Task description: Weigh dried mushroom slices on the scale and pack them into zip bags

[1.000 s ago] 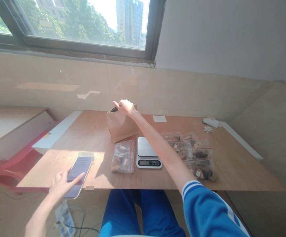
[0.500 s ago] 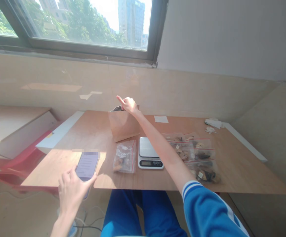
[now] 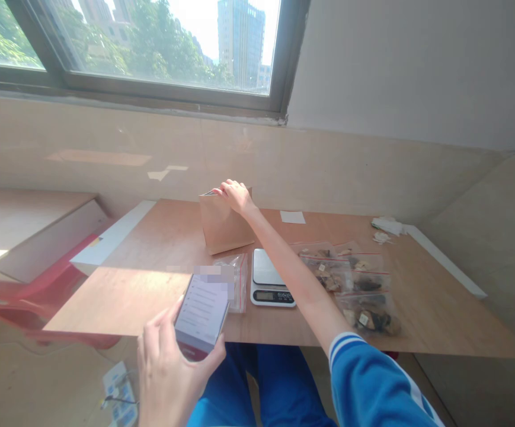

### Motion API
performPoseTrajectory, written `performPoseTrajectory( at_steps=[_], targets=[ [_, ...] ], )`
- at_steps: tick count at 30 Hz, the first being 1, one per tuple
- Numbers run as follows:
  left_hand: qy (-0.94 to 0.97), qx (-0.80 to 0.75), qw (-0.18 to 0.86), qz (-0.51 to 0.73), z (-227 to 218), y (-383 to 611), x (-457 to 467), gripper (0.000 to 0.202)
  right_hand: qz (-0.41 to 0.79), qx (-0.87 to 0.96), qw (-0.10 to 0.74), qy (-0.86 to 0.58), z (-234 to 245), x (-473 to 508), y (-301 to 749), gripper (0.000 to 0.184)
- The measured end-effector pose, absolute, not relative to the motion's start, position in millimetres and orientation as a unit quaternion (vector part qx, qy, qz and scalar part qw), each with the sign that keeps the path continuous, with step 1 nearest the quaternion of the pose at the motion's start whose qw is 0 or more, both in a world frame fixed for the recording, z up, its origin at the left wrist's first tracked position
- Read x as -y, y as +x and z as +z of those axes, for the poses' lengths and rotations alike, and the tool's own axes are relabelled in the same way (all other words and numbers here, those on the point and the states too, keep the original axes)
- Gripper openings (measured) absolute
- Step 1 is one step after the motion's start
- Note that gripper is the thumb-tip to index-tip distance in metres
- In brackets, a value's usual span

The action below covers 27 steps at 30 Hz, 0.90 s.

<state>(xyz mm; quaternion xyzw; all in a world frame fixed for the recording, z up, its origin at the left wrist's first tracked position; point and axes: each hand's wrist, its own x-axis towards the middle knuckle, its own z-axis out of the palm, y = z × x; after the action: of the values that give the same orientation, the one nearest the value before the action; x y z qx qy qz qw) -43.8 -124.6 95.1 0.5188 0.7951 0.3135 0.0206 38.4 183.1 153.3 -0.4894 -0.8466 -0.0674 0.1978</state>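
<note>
**Brown kraft paper bag (image 3: 224, 224) is steadied at the table's far edge by right hand (image 3: 237, 197)**

A wooden table top (image 3: 124, 299) is set below a window (image 3: 159, 53) and against a beige tiled wall (image 3: 106, 172), with sunlight cast across its left part. The bag is stood upright near the far edge, left of centre, with its long axis vertical and its mouth turned upward. It is reached by the right hand from the near side, the arm being extended out of a blue sleeve (image 3: 364, 373) and past a digital scale (image 3: 271, 279).

The right hand is the nearer hand: its fingers (image 3: 230, 191) are laid close together over the bag's top rim, though whether the rim is clamped cannot be told. The left hand (image 3: 172, 373) is kept well apart at the table's near edge, with a smartphone (image 3: 201, 313) held between its thumb and fingers.

What is inside the paper bag cannot be made out. A cluster of resealable plastic bags (image 3: 344, 276) is placed right of the scale, filled with dark and tan dried pieces and small pale tags. Another such bag (image 3: 239, 284) is partly hidden behind the smartphone. A white paper slip (image 3: 293, 217) is left near the far edge.
</note>
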Motion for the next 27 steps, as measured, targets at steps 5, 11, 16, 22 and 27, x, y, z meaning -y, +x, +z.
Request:
performPoseTrajectory(
  at_steps=[5, 11, 16, 22, 27],
  targets=[
    [0.546, -0.768, -0.006, 0.336, 91, -37, 127, 0.075, -0.010, 0.842, 0.245, -0.481, 158, -173, 45, 0.030],
    [0.535, -0.772, -0.014, 0.342, 88, -39, 124, 0.078, 0.273, 0.723, 0.483, -0.412, 156, -83, 70, 0.040],
    [0.514, -0.795, -0.005, 0.321, 90, -43, 117, 0.082, 0.497, 0.648, 0.413, -0.403, 120, 18, 77, 0.035],
    [0.520, -0.789, -0.014, 0.327, 89, -44, 115, 0.085, 0.527, 0.621, 0.427, -0.392, 103, 52, 61, 0.029],
    [0.522, -0.787, -0.007, 0.329, 88, -43, 118, 0.086, 0.519, 0.614, 0.446, -0.394, 105, 53, 59, 0.024]
  ],
)
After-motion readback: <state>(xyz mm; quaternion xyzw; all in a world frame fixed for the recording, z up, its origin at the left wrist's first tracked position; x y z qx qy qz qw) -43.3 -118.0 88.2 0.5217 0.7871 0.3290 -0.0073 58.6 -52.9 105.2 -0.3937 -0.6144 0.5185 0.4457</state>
